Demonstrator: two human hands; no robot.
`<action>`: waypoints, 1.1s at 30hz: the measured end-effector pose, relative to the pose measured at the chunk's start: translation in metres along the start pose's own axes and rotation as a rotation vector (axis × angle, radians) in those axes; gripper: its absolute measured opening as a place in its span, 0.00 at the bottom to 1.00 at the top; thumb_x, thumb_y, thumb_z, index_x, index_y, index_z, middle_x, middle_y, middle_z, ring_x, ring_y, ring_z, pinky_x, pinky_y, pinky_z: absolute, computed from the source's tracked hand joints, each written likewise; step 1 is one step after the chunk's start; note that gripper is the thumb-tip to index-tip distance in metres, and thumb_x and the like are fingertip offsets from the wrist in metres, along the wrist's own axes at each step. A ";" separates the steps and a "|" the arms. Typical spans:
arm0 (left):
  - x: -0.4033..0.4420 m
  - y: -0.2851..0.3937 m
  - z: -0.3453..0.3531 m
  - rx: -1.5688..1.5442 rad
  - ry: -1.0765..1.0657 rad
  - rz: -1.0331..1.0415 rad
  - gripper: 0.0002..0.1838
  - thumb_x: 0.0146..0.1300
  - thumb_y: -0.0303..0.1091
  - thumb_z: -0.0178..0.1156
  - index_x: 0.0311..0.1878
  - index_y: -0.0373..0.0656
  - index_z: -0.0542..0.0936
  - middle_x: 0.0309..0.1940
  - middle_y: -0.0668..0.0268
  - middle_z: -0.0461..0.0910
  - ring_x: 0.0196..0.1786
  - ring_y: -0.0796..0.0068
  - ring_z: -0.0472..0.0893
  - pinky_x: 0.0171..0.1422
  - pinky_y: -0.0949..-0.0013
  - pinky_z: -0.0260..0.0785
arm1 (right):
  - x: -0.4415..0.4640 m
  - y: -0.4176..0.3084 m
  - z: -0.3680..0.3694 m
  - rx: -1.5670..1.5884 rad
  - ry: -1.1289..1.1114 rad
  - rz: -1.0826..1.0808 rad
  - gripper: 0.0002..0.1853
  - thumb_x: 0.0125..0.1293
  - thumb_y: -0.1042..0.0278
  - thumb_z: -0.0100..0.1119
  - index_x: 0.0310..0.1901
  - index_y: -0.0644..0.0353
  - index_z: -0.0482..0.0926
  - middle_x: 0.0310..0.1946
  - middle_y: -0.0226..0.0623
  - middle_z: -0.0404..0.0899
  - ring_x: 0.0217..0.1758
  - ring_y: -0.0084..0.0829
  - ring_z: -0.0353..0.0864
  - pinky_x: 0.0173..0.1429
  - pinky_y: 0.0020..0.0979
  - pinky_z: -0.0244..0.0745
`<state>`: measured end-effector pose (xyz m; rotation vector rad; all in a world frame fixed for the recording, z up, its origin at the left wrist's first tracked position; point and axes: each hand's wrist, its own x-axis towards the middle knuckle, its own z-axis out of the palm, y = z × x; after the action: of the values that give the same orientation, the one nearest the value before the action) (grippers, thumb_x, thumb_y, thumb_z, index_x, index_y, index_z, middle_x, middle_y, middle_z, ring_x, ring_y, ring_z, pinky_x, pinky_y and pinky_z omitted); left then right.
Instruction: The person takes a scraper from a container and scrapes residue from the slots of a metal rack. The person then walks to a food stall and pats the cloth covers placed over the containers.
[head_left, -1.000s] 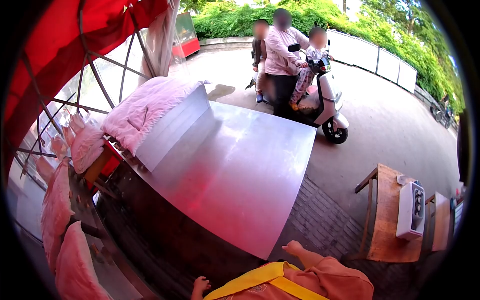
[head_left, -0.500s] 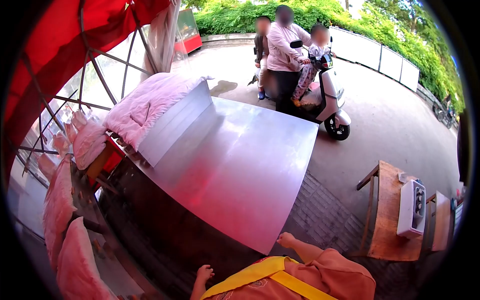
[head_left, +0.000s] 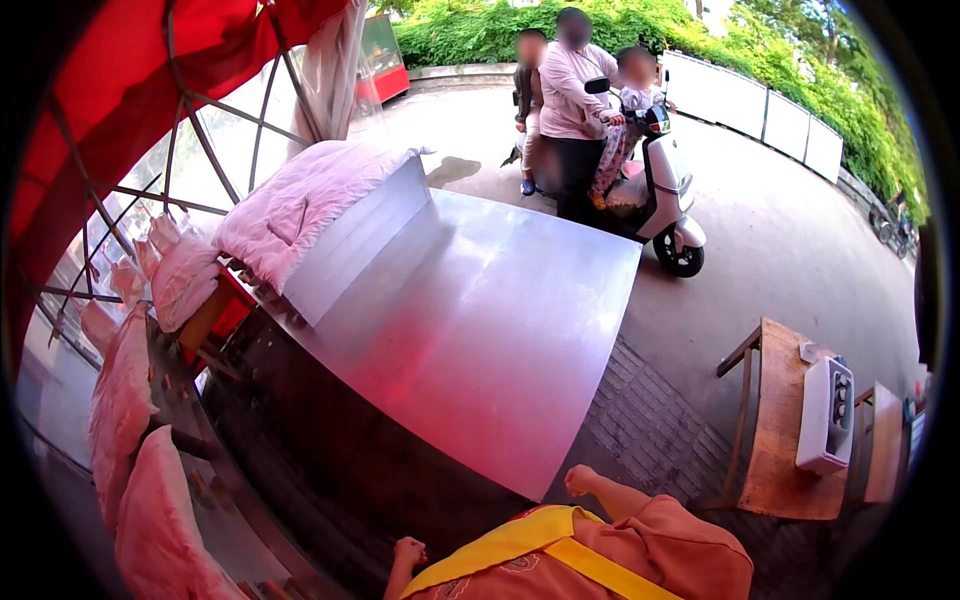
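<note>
My left hand (head_left: 409, 551) is low in the view, its fingers curled in, with no object showing in it. It hangs over the dark floor in front of the metal table (head_left: 480, 350). My right hand (head_left: 578, 480) is loosely closed beside the near right corner of that table, and nothing shows in it either. A gap seems to lie between the hand and the corner. A pink quilted cover (head_left: 310, 200) lies over a raised metal box at the table's far left end.
Three people sit on a scooter (head_left: 667, 190) beyond the table. At the right, a wooden table (head_left: 775, 430) holds a white container (head_left: 825, 415). Pink padded covers (head_left: 165, 520) line the left side under a red canopy (head_left: 110, 110) on metal bars.
The view has shifted slightly, and the table and scooter sit a little further right and higher. My right hand's fingers have curled in from a more extended shape; my left hand's fingers are drawn closer together.
</note>
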<state>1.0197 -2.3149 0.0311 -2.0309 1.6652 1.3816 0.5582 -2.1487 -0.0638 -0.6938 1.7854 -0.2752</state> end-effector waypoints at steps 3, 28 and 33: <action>0.014 -0.005 0.001 -0.038 0.055 0.024 0.08 0.59 0.30 0.62 0.29 0.35 0.80 0.20 0.59 0.80 0.20 0.70 0.81 0.27 0.67 0.75 | -0.007 -0.010 0.001 0.092 -0.044 0.062 0.06 0.63 0.67 0.58 0.35 0.59 0.81 0.24 0.31 0.84 0.22 0.25 0.81 0.28 0.27 0.78; 0.017 -0.014 0.018 -0.184 -0.067 -0.100 0.22 0.58 0.19 0.57 0.59 0.33 0.72 0.40 0.53 0.82 0.35 0.62 0.85 0.37 0.64 0.78 | 0.012 -0.008 0.007 -0.517 -0.088 -0.115 0.20 0.61 0.52 0.54 0.18 0.55 0.81 0.15 0.30 0.77 0.18 0.25 0.79 0.27 0.28 0.76; 0.017 -0.006 0.020 -0.200 -0.073 -0.097 0.21 0.59 0.20 0.56 0.57 0.32 0.73 0.39 0.52 0.82 0.34 0.63 0.85 0.38 0.64 0.78 | 0.017 -0.009 0.008 -0.259 -0.231 -0.021 0.17 0.58 0.55 0.55 0.19 0.53 0.83 0.15 0.27 0.77 0.18 0.24 0.79 0.25 0.27 0.77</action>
<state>1.0129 -2.3118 0.0054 -2.1054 1.4299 1.6251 0.5658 -2.1643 -0.0753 -0.8906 1.6072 0.0247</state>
